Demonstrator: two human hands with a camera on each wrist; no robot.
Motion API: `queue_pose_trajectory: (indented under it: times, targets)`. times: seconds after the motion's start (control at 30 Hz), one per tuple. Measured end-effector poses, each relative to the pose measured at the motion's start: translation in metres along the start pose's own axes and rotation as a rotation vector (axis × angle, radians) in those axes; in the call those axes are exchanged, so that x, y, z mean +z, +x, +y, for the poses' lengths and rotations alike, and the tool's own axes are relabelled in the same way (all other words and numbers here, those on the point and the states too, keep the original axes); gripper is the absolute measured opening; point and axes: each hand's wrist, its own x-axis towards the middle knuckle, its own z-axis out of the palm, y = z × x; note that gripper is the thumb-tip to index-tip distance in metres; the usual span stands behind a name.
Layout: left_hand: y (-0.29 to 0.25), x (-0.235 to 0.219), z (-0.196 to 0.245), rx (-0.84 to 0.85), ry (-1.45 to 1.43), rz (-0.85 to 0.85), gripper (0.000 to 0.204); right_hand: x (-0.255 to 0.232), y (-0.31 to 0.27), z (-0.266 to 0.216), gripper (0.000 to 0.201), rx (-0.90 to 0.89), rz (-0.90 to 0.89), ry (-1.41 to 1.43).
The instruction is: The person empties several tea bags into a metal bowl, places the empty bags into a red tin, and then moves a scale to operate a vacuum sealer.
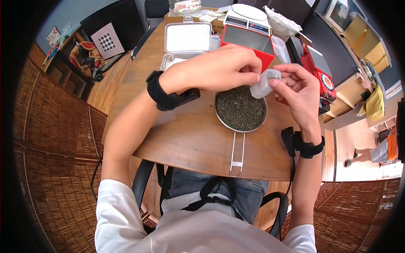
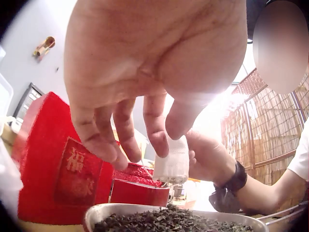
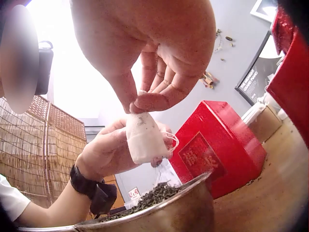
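A small white drawstring tea bag (image 1: 262, 87) is held between both hands above the far right rim of a metal pan. My left hand (image 1: 225, 67) reaches over from the left and pinches the bag with thumb and fingertip. On the other side, my right hand (image 1: 298, 86) pinches the bag's end between thumb and finger, its other fingers loosely bent. Dark specks show through the cloth (image 3: 142, 130), and a loop of white string (image 3: 175, 141) hangs beside it. Dry, dark tea leaves (image 1: 240, 109) fill the pan (image 1: 237, 130), whose wire handle (image 1: 233, 154) points toward me.
Behind the hands stands an open red box (image 1: 268, 56), with a white kitchen scale (image 1: 248, 17) beyond it. A clear plastic case (image 1: 187, 38) lies open at the back left. A red package (image 1: 322, 80) sits at the table's right side.
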Motion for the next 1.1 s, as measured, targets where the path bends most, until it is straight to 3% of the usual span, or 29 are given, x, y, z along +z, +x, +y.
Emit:
queue_pose_trajectory:
  times: [0.03,0.07,0.1,0.17,0.27,0.6,0.67,0.73,1.0,1.1]
  targets:
    - [0.000,0.001,-0.002,0.084,0.052,0.105,0.019,0.000,0.000,0.001,0.028,-0.007,-0.018,0.016]
    - [0.001,0.001,-0.004,0.045,0.007,0.125,0.019,0.001,0.000,0.002,0.028,-0.007,-0.017,0.017]
    - [0.001,-0.002,0.004,0.045,0.007,0.123,0.019,0.003,0.000,0.002,0.029,-0.024,-0.016,-0.016]
    - [0.002,-0.008,0.020,-0.120,-0.177,0.080,0.020,0.005,0.001,0.005,0.029,-0.041,-0.014,-0.049]
    - [0.003,-0.007,0.019,-0.002,-0.063,0.075,0.021,0.008,0.001,0.009,0.029,-0.066,-0.015,-0.053]
    - [0.002,-0.011,0.021,-0.024,-0.015,0.041,0.020,0.012,-0.001,0.006,0.026,-0.067,0.010,-0.042]
    - [0.002,-0.011,0.017,0.076,0.079,0.079,0.018,0.011,-0.001,0.005,0.024,-0.074,-0.005,-0.031]
    - [0.001,-0.012,0.015,0.068,0.046,0.086,0.017,0.009,-0.001,0.002,0.018,-0.008,-0.044,0.134]
    - [0.001,-0.014,0.015,0.054,0.074,0.088,0.016,0.003,0.002,0.006,0.013,-0.047,-0.035,0.015]
    - [0.000,-0.017,0.021,-0.025,0.032,0.071,0.016,0.004,0.001,0.006,0.012,-0.067,-0.020,0.002]
